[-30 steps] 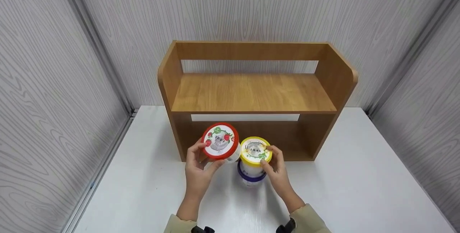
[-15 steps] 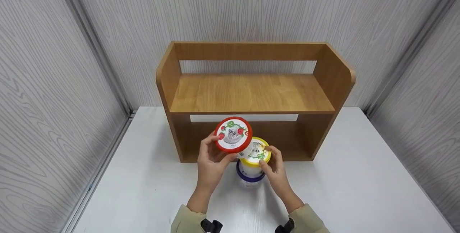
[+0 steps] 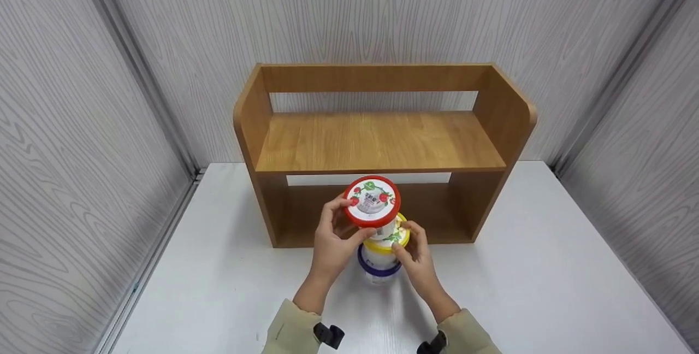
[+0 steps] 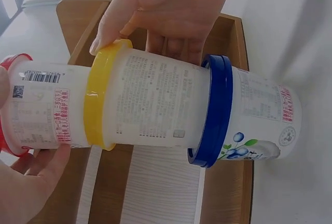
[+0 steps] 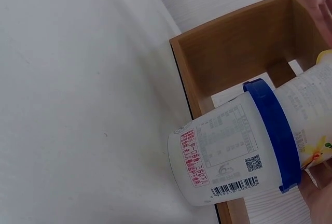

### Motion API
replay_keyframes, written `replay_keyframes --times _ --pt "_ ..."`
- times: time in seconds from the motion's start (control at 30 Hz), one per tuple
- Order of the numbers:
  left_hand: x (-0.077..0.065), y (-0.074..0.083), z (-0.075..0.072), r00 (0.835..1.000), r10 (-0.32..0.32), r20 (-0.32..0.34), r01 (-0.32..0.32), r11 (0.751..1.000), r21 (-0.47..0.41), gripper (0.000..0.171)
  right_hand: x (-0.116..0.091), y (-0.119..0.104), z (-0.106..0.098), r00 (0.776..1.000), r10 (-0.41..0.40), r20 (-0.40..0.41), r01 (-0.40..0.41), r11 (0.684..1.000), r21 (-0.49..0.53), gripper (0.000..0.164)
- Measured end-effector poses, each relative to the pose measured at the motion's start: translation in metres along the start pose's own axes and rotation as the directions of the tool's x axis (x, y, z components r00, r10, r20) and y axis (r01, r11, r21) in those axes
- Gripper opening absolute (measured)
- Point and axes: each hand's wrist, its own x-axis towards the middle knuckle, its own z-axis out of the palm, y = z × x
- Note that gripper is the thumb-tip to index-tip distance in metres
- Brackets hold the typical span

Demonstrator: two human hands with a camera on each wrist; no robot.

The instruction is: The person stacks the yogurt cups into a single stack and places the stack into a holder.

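Three lidded plastic tubs stand in one column on the white worktop [image 3: 218,288], just in front of the wooden shelf unit [image 3: 382,141]. The blue-lidded tub [image 3: 377,271] is at the bottom, the yellow-lidded tub [image 3: 385,245] sits on it, and the red-lidded tub [image 3: 372,202] is on top (whether it is fully seated on the yellow lid cannot be told from the head view).

The left hand [image 3: 336,239] has its fingers and thumb curled round the red-lidded tub just under its rim. The right hand [image 3: 416,255] pinches the yellow lid's edge with thumb and fingertips, steadying the middle tub.

Handling, as a judgement: the tubs look like thin, smooth, printed plastic, fairly stiff at the lid rims and more yielding along the walls. Their weight cannot be read; if filled, the column would be top-heavy and inclined to topple sideways. The glossy walls may slip under a loose grip. The soundest hold is at the lid rim, where the lip gives the fingers a ledge, with the other hand bracing the tub below.

The shelf's upper board and lower bay hold nothing in view.
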Motion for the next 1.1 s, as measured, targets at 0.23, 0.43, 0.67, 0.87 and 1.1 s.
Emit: replay_keyframes --times 0.23,0.43,0.67,0.87,1.1 --pt "0.005 0.007 0.007 0.999 -0.003 0.05 0.001 0.999 0.042 0.056 0.0 0.0 0.0 1.0 -0.002 0.005 0.002 1.0 0.009 0.05" --pt "0.008 0.008 0.008 0.996 -0.014 0.087 0.009 0.998 0.056 0.055 0.001 -0.001 0.0 1.0 0.001 -0.008 -0.001 1.0 0.003 0.049" --pt "0.009 0.008 0.008 0.996 -0.01 0.092 0.003 0.997 0.079 0.055 0.001 -0.002 -0.001 1.0 -0.003 -0.03 0.004 1.0 0.007 0.048" --pt "0.009 0.009 0.009 0.996 -0.019 0.09 0.009 0.994 0.107 0.053 0.002 -0.004 -0.002 0.999 -0.012 -0.032 0.013 1.0 0.015 0.053" --pt "0.008 0.009 0.011 0.995 -0.036 0.093 0.025 0.993 0.113 0.055 0.002 -0.003 -0.004 0.999 -0.022 -0.038 0.023 0.999 0.027 0.062"
